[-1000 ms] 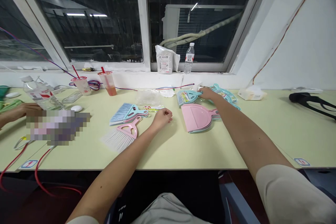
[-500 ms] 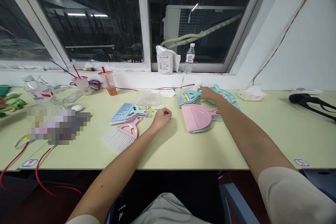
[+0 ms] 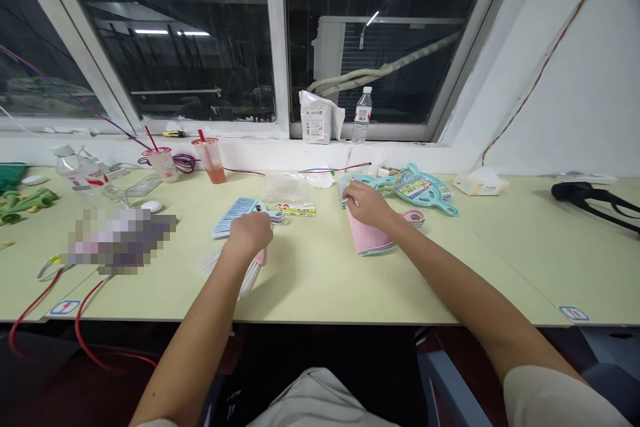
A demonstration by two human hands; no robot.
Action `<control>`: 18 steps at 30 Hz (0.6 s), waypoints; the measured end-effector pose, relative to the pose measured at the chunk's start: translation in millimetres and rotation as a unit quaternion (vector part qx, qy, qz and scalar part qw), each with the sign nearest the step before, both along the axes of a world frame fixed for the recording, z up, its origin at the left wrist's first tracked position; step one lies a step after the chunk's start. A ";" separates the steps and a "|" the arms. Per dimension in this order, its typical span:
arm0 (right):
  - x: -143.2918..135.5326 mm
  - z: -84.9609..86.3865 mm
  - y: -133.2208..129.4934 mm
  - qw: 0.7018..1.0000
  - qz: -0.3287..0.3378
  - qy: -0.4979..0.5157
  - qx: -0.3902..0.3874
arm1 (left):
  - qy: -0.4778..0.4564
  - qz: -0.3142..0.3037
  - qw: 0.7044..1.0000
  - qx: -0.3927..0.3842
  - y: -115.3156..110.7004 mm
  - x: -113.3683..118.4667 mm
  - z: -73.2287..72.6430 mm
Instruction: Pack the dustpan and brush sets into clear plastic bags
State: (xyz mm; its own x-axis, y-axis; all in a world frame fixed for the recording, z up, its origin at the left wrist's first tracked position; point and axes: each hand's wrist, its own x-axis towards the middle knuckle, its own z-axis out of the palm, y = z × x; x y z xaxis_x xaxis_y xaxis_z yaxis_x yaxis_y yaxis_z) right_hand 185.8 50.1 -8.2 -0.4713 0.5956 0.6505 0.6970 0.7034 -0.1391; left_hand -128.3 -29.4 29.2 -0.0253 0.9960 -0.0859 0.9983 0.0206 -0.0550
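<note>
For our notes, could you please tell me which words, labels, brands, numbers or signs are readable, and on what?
No word, brand or number is legible.
Blue-framed stickers on pale tabletop: red mark, perhaps an arrow.
Too small or blurred: white plastic package, clear plastic bottles, yellow-green strip, black garment.

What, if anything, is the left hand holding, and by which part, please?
The left hand holds the pink brush, apparently by its handle, which the hand hides.

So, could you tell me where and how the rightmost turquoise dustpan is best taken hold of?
I would grip the turquoise dustpan by its handle, coming from the near right side. The handle is narrower than the pan and points that way, clear of the other turquoise pieces beside the pan.
</note>
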 end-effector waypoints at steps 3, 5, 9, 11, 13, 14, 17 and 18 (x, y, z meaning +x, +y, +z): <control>26.5 5.2 -13.8 0.998 -0.008 0.050 -0.029 | -0.018 -0.004 1.000 -0.004 -9.1 -12.4 -25.0; 57.7 15.1 -20.4 0.993 -0.027 0.104 -0.047 | -0.020 -0.035 0.999 -0.002 -17.7 -12.9 -39.2; 120.5 31.7 -37.0 0.971 -0.083 0.065 -0.214 | -0.002 -0.072 0.997 0.033 -35.2 0.2 -55.0; 139.2 31.9 -44.5 0.946 -0.141 -0.017 -0.290 | -0.012 -0.106 0.993 0.047 -39.2 11.8 -59.0; 146.9 26.6 -47.8 0.921 -0.189 -0.084 -0.331 | -0.029 -0.146 0.987 0.059 -37.6 25.0 -61.7; 147.6 23.0 -47.6 0.912 -0.200 -0.109 -0.342 | -0.039 -0.170 0.983 0.061 -34.7 31.7 -62.4; 144.3 12.8 -42.3 0.902 -0.202 -0.148 -0.352 | -0.075 -0.245 0.966 0.047 -20.4 51.1 -60.2; 143.1 10.7 -40.1 0.902 -0.205 -0.147 -0.351 | -0.088 -0.267 0.959 0.044 -14.8 57.4 -57.7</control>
